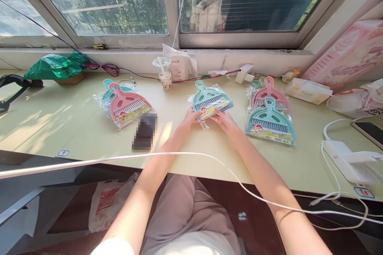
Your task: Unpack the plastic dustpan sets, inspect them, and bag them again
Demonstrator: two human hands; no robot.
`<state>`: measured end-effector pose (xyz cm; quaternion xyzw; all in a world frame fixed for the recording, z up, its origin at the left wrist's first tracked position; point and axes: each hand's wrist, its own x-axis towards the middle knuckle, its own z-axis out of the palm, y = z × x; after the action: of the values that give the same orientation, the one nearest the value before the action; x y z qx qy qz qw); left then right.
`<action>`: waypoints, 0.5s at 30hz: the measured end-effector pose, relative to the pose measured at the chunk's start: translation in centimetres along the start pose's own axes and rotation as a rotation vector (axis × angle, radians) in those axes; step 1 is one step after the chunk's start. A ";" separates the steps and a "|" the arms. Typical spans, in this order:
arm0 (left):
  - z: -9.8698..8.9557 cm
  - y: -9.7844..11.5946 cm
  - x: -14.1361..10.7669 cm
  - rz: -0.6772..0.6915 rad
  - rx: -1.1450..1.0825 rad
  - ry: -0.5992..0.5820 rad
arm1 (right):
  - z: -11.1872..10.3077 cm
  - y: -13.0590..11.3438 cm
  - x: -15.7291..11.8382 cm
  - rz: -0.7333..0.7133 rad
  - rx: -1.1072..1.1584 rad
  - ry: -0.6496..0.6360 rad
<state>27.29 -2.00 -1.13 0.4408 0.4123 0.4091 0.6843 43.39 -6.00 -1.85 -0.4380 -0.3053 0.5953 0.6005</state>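
Note:
Both my hands grip a teal dustpan and brush set [206,95] in a clear wrapper, at the middle of the table. My left hand [190,118] has its lower left corner, and my right hand [224,120] pinches its lower edge. The pan's handle points away from me, toward the window. To the left lies a pile of wrapped sets, a pink dustpan set [125,101] on top of a teal one [108,95]. At the right, another teal dustpan set [271,121] overlaps a pink dustpan set [270,92], with a greenish handle showing behind.
A blurred dark object [144,131] lies left of my hands. A drink cup [164,75] stands by the sill. On the right are a tissue box [308,91], a power strip [347,161] and a phone [369,132]. A white cable [191,153] crosses before my arms.

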 end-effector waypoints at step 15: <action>-3.7 1.3 1.7 0.027 -0.115 0.204 | -0.8 -1.5 -1.3 -0.208 -0.945 -0.033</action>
<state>24.22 0.91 -1.29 0.3625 0.4498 0.4838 0.6574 44.64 -7.23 -0.70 -0.6204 -0.5942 0.3350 0.3871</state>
